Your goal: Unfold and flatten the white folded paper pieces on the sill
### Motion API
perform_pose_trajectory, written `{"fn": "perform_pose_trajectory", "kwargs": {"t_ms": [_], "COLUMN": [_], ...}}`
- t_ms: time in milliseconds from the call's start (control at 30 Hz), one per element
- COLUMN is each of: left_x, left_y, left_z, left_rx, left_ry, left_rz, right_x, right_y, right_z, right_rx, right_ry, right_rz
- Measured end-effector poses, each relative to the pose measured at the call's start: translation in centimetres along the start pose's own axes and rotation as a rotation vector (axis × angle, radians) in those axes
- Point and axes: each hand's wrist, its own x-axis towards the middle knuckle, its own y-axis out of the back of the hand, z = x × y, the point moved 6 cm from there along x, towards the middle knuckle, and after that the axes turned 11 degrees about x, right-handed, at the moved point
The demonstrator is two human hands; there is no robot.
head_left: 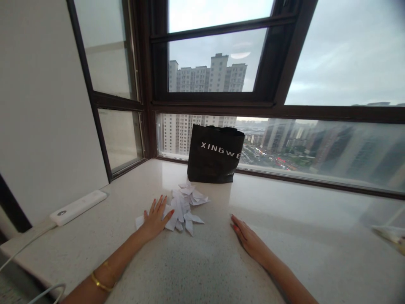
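Observation:
My left hand [155, 218] lies flat on the pale stone counter [196, 261], fingers spread, resting on the near edge of a loose heap of folded white paper pieces [185, 204]. My right hand [246, 236] rests on its edge on the counter to the right of the heap, fingers stretched out together, touching no paper. A black bag with white lettering [215, 154] stands upright just behind the heap, against the window. A gold bangle [100, 283] circles my left wrist.
A white power strip [78, 207] with a cable [22, 249] lies at the counter's left end beside the wall. Dark window frames [278, 110] run along the back. Something pale lies at the far right edge [390, 232].

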Motion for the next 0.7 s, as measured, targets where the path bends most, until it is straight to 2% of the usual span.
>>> {"fn": "perform_pose_trajectory", "kwargs": {"t_ms": [100,200,300,367,433,533,700], "left_x": [3.4,5.4,6.1,6.1,6.0,5.7,6.2], "left_y": [1.8,2.7,2.1,1.2,0.0,-0.8,1.2], "left_z": [2.4,7.0,11.6,13.0,13.0,11.6,10.3], "left_rx": [0.035,0.054,0.061,0.076,0.116,0.174,0.18], "left_ry": [-0.061,-0.235,-0.441,-0.488,-0.459,-0.392,-0.35], "left_rz": [0.129,0.2,0.195,0.18,0.15,0.114,0.187], "right_x": [0.0,0.0,-0.1,-0.2,-0.2,-0.2,-0.2], "right_y": [0.0,0.1,0.4,0.6,0.6,0.5,0.3], "right_z": [0.2,0.1,-0.1,-0.2,-0.3,-0.1,0.2], "right_rx": [0.008,0.027,0.059,0.076,0.085,0.087,0.093], "right_ry": [-0.016,-0.015,-0.013,-0.018,-0.019,-0.019,-0.02], "right_rz": [0.008,0.001,-0.01,-0.015,-0.022,-0.007,0.011]}}
